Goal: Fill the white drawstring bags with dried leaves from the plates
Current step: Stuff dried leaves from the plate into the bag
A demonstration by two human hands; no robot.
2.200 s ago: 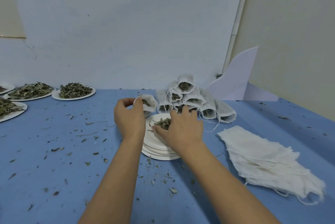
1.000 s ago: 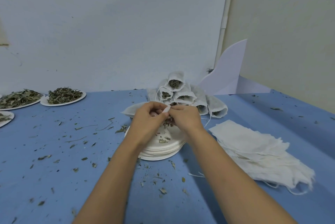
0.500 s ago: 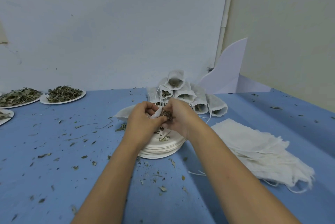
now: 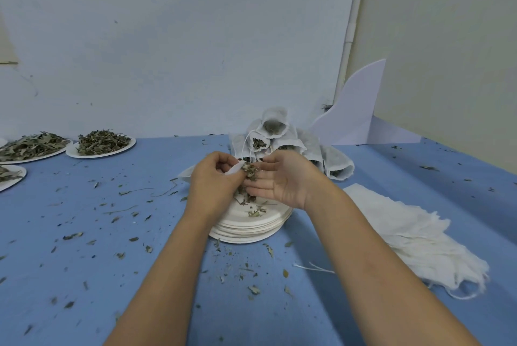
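My left hand (image 4: 209, 180) grips the mouth of a white drawstring bag (image 4: 184, 175), whose body sticks out to the left behind the hand. My right hand (image 4: 279, 180) is turned palm up with its fingers straight, tipping dried leaves (image 4: 249, 170) at the bag's mouth. Some leaves fall between the hands. Both hands hover over a stack of white paper plates (image 4: 251, 226) with a few leaf scraps on top.
Filled bags (image 4: 275, 128) are piled behind the hands. A heap of flat unfilled bags (image 4: 405, 233) lies at the right. Plates of dried leaves (image 4: 100, 144) sit at the far left. Leaf crumbs litter the blue table (image 4: 84, 233). A white board (image 4: 358, 108) leans by the wall.
My right hand scooped leaves from the plate stack, brought them to the bag held in my left hand, and has now turned palm up with its fingers straightened.
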